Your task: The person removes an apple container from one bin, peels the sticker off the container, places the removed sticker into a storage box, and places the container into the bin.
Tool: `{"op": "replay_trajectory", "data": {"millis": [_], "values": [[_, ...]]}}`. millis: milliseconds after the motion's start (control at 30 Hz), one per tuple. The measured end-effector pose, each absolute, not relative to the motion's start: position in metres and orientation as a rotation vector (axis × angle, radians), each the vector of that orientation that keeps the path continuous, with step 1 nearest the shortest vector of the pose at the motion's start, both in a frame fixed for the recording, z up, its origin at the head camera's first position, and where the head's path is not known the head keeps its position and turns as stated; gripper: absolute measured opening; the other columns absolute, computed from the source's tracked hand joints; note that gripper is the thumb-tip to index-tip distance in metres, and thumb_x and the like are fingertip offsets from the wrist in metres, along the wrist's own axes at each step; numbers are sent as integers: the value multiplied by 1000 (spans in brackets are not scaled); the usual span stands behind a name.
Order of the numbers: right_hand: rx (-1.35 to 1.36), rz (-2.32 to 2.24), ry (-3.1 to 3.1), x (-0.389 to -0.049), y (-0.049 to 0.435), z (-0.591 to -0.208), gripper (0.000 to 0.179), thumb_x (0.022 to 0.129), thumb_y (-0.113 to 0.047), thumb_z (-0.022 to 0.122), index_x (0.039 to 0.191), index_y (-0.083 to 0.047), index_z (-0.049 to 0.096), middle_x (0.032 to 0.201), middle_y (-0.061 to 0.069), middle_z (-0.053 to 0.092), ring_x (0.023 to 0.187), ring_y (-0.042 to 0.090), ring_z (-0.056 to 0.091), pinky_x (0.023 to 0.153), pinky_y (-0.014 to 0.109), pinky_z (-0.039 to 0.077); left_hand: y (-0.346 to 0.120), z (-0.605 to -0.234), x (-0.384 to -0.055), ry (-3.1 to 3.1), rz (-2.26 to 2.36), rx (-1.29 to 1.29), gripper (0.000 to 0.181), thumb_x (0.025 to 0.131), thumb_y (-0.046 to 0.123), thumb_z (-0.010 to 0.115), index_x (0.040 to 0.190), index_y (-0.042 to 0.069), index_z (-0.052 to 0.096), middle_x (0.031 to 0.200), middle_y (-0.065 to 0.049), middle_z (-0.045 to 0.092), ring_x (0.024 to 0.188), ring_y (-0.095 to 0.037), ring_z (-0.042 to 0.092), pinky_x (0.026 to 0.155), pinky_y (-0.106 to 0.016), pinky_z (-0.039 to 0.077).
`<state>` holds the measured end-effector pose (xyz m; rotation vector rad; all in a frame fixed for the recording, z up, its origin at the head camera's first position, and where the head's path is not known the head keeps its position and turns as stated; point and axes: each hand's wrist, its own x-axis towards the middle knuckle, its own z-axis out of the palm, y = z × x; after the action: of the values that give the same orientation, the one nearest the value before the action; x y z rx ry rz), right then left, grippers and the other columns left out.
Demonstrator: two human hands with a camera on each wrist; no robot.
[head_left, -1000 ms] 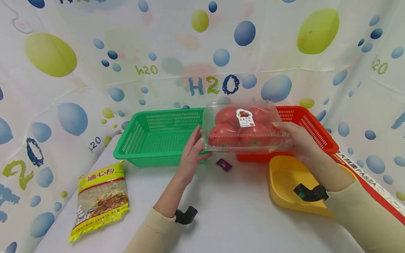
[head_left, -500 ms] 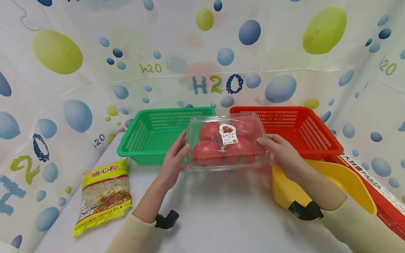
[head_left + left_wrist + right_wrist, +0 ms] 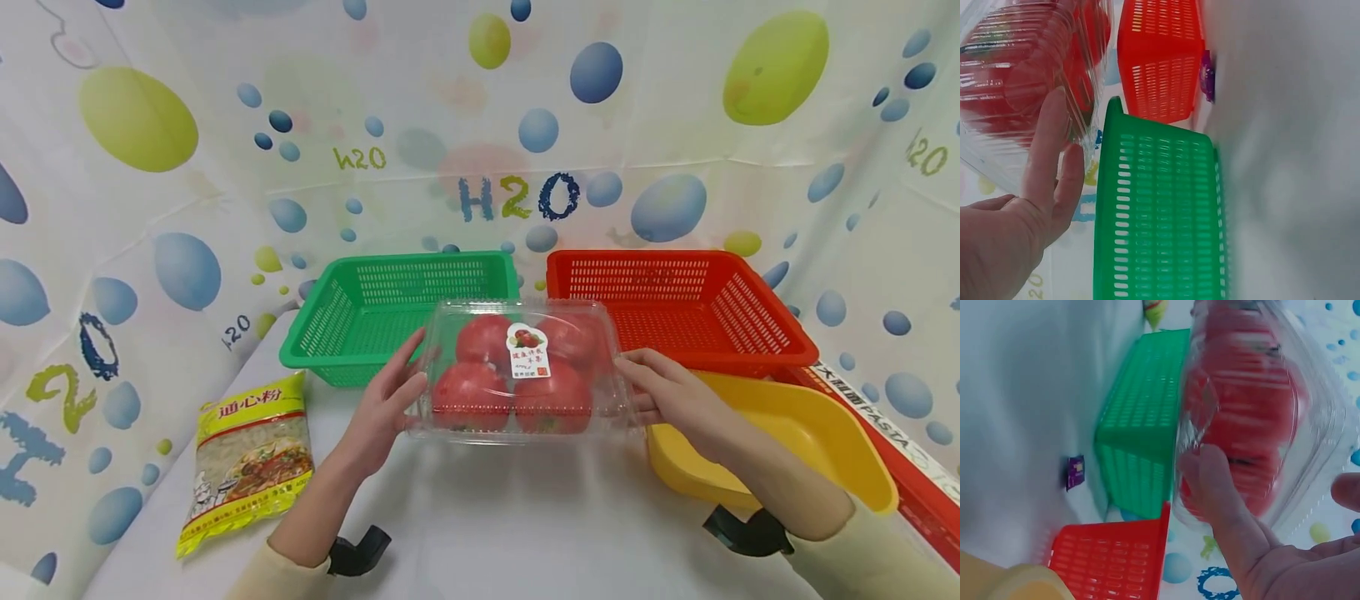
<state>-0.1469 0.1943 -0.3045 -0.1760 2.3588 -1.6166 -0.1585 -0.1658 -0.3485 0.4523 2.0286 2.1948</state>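
A clear plastic clamshell box (image 3: 525,375) of several large, round red fruits, with a white sticker on its lid, is held above the table in front of me. My left hand (image 3: 382,408) holds its left end; in the left wrist view, its fingers (image 3: 1050,137) lie against the ribbed underside. At the right end, my right hand (image 3: 675,400) grips the box, with fingers (image 3: 1213,481) under it in the right wrist view. The far fingertips are partly hidden behind the box in the head view.
Behind the box stand a green basket (image 3: 322,354) and a red basket (image 3: 795,346). A yellow bin (image 3: 862,450) and a red pasta box (image 3: 930,517) lie right. A macaroni bag (image 3: 251,458) lies left. A small purple packet (image 3: 1075,472) lies near the baskets.
The box has come down and toward me, moving left from in front of the red basket. My left hand, earlier at its edge, now holds its left end.
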Motion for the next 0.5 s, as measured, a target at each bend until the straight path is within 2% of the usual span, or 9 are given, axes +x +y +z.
{"op": "replay_trajectory", "data": {"millis": [100, 367, 500], "values": [[-186, -1622, 2341, -143, 194, -308, 58, 104, -42, 53, 140, 1, 43, 129, 19, 57, 99, 25, 67, 87, 36, 56, -170, -351, -153, 2024, 2171, 459, 72, 101, 29, 53, 163, 17, 19, 160, -19, 31, 139, -42, 39, 87, -38, 56], [-221, -1608, 2258, -136, 197, -320, 56, 106, -38, 51, 141, 5, 41, 132, 21, 58, 100, 27, 66, 87, 33, 56, -178, -361, -140, 2032, 2086, 500, 85, 99, 43, 60, 163, 13, 13, 161, -26, 23, 139, -50, 35, 88, -42, 56], [-184, -1599, 2224, -134, 196, -329, 56, 106, -38, 51, 141, 5, 40, 132, 22, 60, 98, 27, 65, 86, 32, 56, -180, -372, -136, 2051, 2038, 472, 81, 101, 39, 57, 163, 12, 14, 161, -25, 24, 138, -51, 36, 88, -46, 56]]}}
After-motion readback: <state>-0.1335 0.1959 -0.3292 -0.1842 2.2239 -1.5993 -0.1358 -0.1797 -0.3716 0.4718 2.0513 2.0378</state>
